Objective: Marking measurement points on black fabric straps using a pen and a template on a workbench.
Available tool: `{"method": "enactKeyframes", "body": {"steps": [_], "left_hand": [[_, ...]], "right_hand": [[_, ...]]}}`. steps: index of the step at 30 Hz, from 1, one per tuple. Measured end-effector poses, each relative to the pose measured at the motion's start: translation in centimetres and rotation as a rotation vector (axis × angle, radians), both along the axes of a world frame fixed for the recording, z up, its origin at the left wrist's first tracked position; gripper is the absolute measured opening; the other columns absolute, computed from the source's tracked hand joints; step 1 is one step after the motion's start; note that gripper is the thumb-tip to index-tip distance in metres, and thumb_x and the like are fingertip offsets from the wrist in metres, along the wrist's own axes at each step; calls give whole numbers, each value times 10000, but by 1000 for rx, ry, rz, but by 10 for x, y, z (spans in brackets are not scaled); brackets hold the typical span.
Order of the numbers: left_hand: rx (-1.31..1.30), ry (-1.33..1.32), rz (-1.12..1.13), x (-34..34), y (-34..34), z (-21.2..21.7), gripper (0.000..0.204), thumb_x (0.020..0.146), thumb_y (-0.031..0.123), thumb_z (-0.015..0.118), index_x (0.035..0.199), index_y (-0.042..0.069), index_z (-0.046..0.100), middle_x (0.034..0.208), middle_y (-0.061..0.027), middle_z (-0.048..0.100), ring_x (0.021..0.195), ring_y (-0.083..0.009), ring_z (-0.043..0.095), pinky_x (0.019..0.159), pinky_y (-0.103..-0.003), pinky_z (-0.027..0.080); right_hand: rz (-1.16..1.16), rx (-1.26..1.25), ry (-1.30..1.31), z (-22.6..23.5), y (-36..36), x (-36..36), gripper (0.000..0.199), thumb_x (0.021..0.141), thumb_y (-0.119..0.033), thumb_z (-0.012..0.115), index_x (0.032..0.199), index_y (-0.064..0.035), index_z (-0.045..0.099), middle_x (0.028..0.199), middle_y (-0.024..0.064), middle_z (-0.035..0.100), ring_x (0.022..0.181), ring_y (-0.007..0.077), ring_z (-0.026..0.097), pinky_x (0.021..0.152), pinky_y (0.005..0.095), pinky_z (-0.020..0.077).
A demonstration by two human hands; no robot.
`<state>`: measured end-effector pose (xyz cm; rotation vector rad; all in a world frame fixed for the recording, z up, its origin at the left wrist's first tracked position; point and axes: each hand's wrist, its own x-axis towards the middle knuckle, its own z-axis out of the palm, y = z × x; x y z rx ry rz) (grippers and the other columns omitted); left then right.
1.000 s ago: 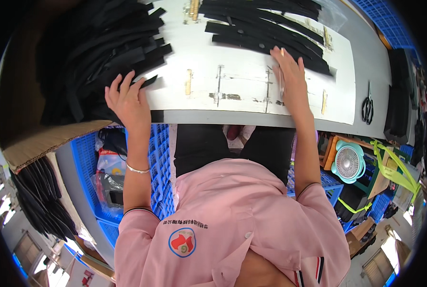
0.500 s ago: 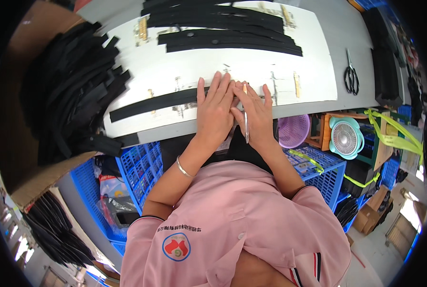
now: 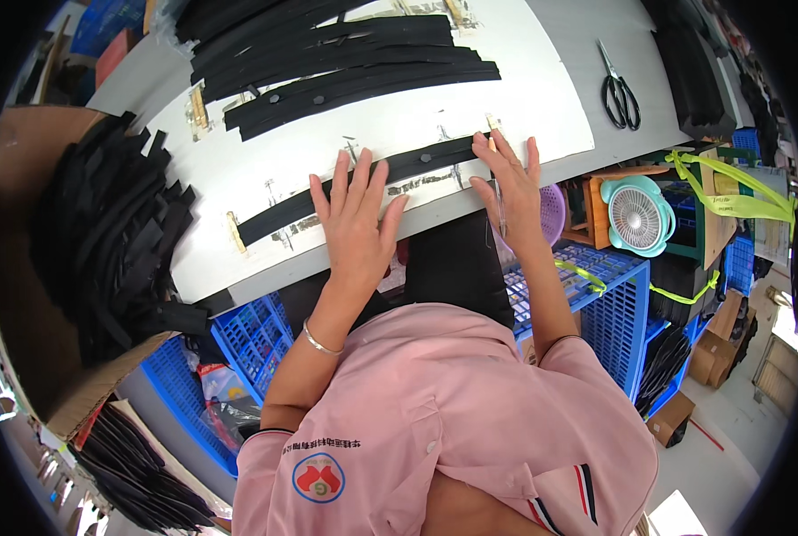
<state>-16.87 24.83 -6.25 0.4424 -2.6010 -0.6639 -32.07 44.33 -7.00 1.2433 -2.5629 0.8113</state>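
Observation:
A long black fabric strip lies across a white board along the table's near edge. My left hand rests flat over its middle, fingers spread and holding nothing. Toward the strip's right end, my right hand has its fingertips down, with a slim silver pen tucked in the hand and pointing toward me. A small dark round piece sits on the strip between the hands. Pencil-like marks and tape bits show around the strip.
Several black strips lie farther back on the board. A cardboard box full of black strips stands at left. Black-handled scissors lie at right, near a black block stack. Below are a turquoise fan and blue crates.
My hands, which were together over the strip, have moved apart: the left to the left, the right to the right end. More of the strip and the small round piece now show.

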Motion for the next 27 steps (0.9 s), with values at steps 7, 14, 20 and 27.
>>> {"method": "enactKeyframes", "body": {"steps": [7,14,20,27], "left_hand": [[132,228,-45,-61,14,-7,182,894,166,779,1069,120,804,1231,-52,733,1242,-275,603,1199,-508,293],[105,222,-21,-68,19,-13,115,851,149,802,961,115,808,1174,-26,743,1162,-257,620,1162,-489,337],[91,231,-20,-68,20,-14,134,833,151,819,964,122,809,1174,-23,737,1170,-253,616,1151,-489,345],[73,240,-18,-68,20,-15,120,840,151,812,953,110,802,1175,-21,731,1174,-247,614,1150,-483,344]], "right_hand": [[15,-35,-16,1,-1,-1,465,899,-95,756,1341,-143,622,1362,40,696,1381,264,575,1245,571,201],[32,-192,-190,31,-18,-16,295,936,-69,716,1229,-102,701,1041,34,759,999,211,714,1095,442,421],[19,-424,-523,7,-47,-32,137,948,-133,723,944,-1,758,866,68,751,666,158,679,570,285,491],[59,-302,-469,2,-46,-33,165,1002,-105,664,1016,34,752,863,80,751,729,111,661,658,257,509]]}}
